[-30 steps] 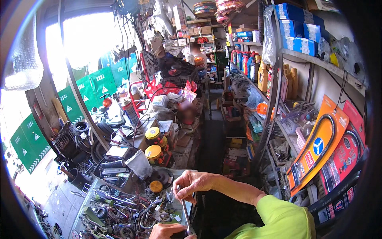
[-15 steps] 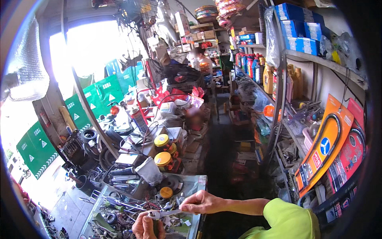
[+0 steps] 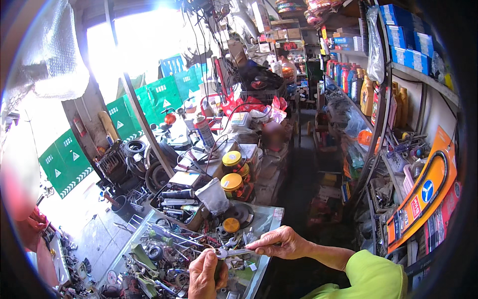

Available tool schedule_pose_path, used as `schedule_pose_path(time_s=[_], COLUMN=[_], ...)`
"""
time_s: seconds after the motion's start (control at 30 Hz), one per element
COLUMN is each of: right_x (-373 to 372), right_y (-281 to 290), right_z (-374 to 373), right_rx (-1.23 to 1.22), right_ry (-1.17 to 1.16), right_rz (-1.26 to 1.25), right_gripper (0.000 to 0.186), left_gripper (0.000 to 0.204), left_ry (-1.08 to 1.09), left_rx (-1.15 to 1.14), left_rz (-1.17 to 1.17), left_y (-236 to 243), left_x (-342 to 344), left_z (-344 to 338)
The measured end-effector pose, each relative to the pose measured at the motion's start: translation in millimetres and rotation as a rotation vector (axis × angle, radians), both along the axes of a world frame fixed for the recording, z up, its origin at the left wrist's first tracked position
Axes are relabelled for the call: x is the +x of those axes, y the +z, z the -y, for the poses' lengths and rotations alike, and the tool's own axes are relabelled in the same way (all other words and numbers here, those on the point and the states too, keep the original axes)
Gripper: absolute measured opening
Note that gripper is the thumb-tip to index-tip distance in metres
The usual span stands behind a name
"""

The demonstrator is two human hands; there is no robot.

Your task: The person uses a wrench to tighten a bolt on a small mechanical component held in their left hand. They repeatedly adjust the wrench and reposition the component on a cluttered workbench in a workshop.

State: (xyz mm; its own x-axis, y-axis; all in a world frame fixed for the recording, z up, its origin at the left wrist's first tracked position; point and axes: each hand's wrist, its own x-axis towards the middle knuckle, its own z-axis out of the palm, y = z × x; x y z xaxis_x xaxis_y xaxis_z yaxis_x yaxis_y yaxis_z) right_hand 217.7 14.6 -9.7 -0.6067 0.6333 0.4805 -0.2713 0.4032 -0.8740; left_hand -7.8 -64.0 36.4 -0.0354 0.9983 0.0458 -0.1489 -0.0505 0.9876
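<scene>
Clearly, from where I stand, the handling is under way and not finished: a bright metal wrench (image 3: 238,252) is up in both hands, above the near end of the glass counter (image 3: 272,218), and has not been set down. The right hand (image 3: 285,243) pinches the far end of its shaft between thumb and fingers, the wrist coming in from the side, below a lime sleeve (image 3: 374,274). The left hand (image 3: 201,276) is curled closed around the other end, its thumb up beside the tool's rounded head. Something dark seems to sit inside that left grip, though the fingers cover too much of it for me to say what it is, or whether anything has been tightened or loosened.

So getting hold of the tool is done; letting go of it, by either hand, is not. A second spanner (image 3: 231,242) lies loose on the counter just beyond the hands, held by neither. Around it are a heap of metal parts (image 3: 155,273), a dark disc (image 3: 243,213) and a yellow lid (image 3: 231,225). Farther back stand yellow-topped tubs (image 3: 232,182), next to a cloudy plastic bag (image 3: 213,196).
</scene>
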Motion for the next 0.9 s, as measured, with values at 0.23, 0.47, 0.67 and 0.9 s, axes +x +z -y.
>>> schedule_pose_path(time_s=[0.23, 0.47, 0.67, 0.9], right_x=[0.3, -0.3, 4.2, 6.3], right_y=[7.3, 20.5, 16.5, 14.0], right_z=[13.7, 33.2, 41.0, 49.2], right_rx=[-0.177, -0.191, -0.171, -0.204], right_ry=[0.052, -0.156, -0.239, -0.245], right_rz=[-0.033, 0.061, 0.076, 0.132], right_gripper=[0.029, 0.023, 0.024, 0.026], left_gripper=[0.027, 0.041, 0.057, 0.027], left_ry=[0.207, 0.487, 0.307, 0.417], left_rx=[0.208, 0.407, 0.441, 0.458], left_rz=[-0.558, -0.803, -0.784, -0.759], left_y=[3.1, -6.7, -3.2, -26.1], left_x=[4.6, 25.4, 23.5, 26.7], left_z=[4.5, 12.9, 0.1, -8.9])
